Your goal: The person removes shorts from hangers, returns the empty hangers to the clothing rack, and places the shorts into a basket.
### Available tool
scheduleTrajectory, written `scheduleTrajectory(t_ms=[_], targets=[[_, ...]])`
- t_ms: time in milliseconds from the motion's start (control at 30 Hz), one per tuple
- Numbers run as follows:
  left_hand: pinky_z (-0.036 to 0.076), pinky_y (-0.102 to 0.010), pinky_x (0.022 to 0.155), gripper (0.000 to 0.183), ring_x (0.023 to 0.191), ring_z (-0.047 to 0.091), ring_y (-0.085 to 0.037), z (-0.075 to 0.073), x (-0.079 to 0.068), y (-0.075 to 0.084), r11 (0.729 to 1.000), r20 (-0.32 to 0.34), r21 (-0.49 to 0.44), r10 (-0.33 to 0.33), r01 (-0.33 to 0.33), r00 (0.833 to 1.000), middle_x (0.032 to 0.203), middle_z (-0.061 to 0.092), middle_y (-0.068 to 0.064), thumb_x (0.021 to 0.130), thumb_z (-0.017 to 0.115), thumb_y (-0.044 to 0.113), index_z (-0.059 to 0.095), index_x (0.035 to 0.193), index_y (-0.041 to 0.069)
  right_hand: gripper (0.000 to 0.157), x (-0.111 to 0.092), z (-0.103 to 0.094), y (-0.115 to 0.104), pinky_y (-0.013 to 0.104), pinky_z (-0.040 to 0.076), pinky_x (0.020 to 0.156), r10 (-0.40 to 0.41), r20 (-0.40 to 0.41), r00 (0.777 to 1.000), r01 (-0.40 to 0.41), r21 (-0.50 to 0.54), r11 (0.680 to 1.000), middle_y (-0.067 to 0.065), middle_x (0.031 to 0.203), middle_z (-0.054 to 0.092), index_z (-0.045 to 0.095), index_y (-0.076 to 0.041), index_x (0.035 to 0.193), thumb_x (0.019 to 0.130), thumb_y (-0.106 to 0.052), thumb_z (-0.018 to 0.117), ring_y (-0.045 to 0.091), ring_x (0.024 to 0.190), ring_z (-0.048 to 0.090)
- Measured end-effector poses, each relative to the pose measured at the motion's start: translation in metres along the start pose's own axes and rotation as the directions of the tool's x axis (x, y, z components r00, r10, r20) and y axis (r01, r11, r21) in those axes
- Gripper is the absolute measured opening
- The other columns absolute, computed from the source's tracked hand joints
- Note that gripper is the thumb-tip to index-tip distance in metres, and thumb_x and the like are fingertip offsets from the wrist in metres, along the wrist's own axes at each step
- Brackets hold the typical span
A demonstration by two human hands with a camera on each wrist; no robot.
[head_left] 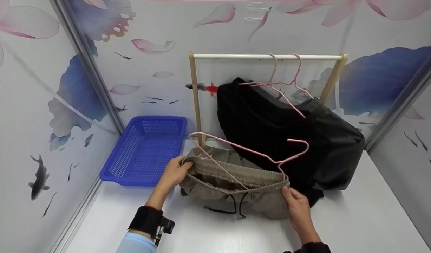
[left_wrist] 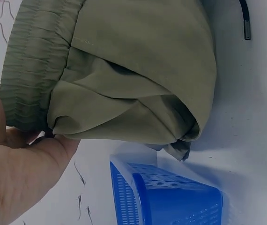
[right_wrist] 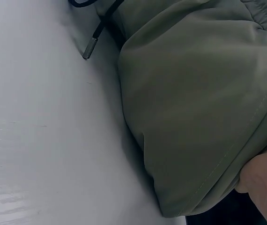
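Khaki drawstring pants (head_left: 271, 205) sit bunched on the white table, their elastic waistband spread between both hands. At the waistband's left end, my left hand (head_left: 176, 170) pinches the edge with the thumb on top. My right hand (head_left: 296, 207) grips the opposite end, thumb over the fabric. A pink hanger (head_left: 236, 144) leans in the waist opening, its lower bar partly inside and its hook pointing up and right. Black drawstrings (head_left: 234, 203) dangle at the front. In the left wrist view, the gathered waistband (left_wrist: 25, 70) rises above the left hand (left_wrist: 21, 178).
A blue plastic basket (head_left: 145, 151) stands to the left. Behind, a rack with a white rail (head_left: 236, 56) carries two pink hangers (head_left: 296, 75) with black garments (head_left: 264, 126), which drape down to the table beside the pants. Printed wall panels enclose the table.
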State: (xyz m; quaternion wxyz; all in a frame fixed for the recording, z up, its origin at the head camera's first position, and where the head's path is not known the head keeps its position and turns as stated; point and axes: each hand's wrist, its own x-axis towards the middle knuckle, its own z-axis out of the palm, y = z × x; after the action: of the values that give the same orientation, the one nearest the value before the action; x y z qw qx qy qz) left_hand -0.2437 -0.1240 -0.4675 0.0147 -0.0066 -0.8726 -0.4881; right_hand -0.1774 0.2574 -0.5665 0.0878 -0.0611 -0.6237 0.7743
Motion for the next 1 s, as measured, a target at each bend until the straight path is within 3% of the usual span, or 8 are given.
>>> scheduleTrajectory(t_ms=[133, 267, 500, 700, 867, 1000], targets=[[0.04, -0.031, 0.069, 0.016, 0.081, 0.051, -0.02, 0.004, 0.002, 0.0, 0.999, -0.031, -0.038, -0.036, 0.035, 0.999, 0.083, 0.053, -0.003, 0.1, 0.061, 0.021, 0.063, 0.092, 0.007, 0.04, 0.001, 0.003, 0.0, 0.021, 0.042, 0.054, 0.012, -0.043, 0.999, -0.014, -0.05, 0.999, -0.007, 0.063, 0.048, 0.052, -0.005, 0.068, 0.104, -0.015, 0.062, 0.007, 0.059, 0.047], [0.045, -0.033, 0.076, 0.025, 0.091, 0.056, -0.022, 0.007, 0.004, -0.003, 0.989, -0.037, -0.117, -0.095, 0.09, 0.995, 0.098, 0.06, -0.007, 0.101, 0.061, 0.027, 0.065, 0.108, 0.004, 0.042, 0.0, 0.006, 0.0, 0.022, 0.04, 0.053, 0.02, -0.057, 0.998, -0.025, -0.087, 0.996, -0.006, 0.062, 0.045, 0.048, -0.003, 0.067, 0.104, -0.016, 0.063, 0.008, 0.058, 0.045], [0.047, -0.045, 0.1, 0.043, 0.122, 0.056, -0.031, 0.012, 0.002, -0.005, 0.958, 0.01, -0.268, -0.104, 0.103, 0.995, 0.13, 0.06, -0.017, 0.103, 0.062, 0.033, 0.057, 0.133, 0.002, 0.046, -0.002, 0.009, -0.001, 0.022, 0.033, 0.05, 0.039, -0.078, 0.996, -0.05, -0.153, 0.987, -0.007, 0.059, 0.036, 0.043, -0.005, 0.065, 0.103, -0.018, 0.066, 0.008, 0.055, 0.037], [0.044, -0.053, 0.108, 0.045, 0.131, 0.054, -0.038, 0.014, 0.001, -0.006, 0.959, 0.012, -0.282, -0.016, 0.019, 1.0, 0.138, 0.059, -0.023, 0.103, 0.061, 0.026, 0.056, 0.136, -0.003, 0.043, 0.0, 0.013, -0.002, 0.024, 0.036, 0.054, 0.039, -0.091, 0.995, -0.054, -0.169, 0.984, -0.006, 0.062, 0.039, 0.047, -0.002, 0.067, 0.101, -0.018, 0.069, 0.01, 0.061, 0.041], [0.046, -0.051, 0.107, 0.038, 0.125, 0.059, -0.039, 0.015, 0.001, -0.005, 0.963, -0.055, -0.258, 0.061, -0.073, 0.997, 0.131, 0.061, -0.025, 0.1, 0.063, 0.017, 0.059, 0.13, -0.006, 0.042, 0.001, 0.014, -0.002, 0.024, 0.035, 0.055, 0.048, -0.1, 0.994, -0.067, -0.198, 0.978, -0.006, 0.063, 0.038, 0.048, -0.004, 0.068, 0.1, -0.02, 0.07, 0.01, 0.061, 0.04], [0.049, -0.052, 0.103, 0.033, 0.121, 0.06, -0.039, 0.014, -0.002, 0.0, 0.969, -0.138, -0.168, 0.157, -0.18, 0.978, 0.127, 0.06, -0.025, 0.098, 0.064, 0.012, 0.06, 0.125, -0.006, 0.04, 0.001, 0.015, -0.006, 0.024, 0.033, 0.052, 0.051, -0.1, 0.994, -0.07, -0.195, 0.978, -0.006, 0.061, 0.035, 0.05, -0.004, 0.07, 0.1, -0.021, 0.07, 0.009, 0.056, 0.036]])
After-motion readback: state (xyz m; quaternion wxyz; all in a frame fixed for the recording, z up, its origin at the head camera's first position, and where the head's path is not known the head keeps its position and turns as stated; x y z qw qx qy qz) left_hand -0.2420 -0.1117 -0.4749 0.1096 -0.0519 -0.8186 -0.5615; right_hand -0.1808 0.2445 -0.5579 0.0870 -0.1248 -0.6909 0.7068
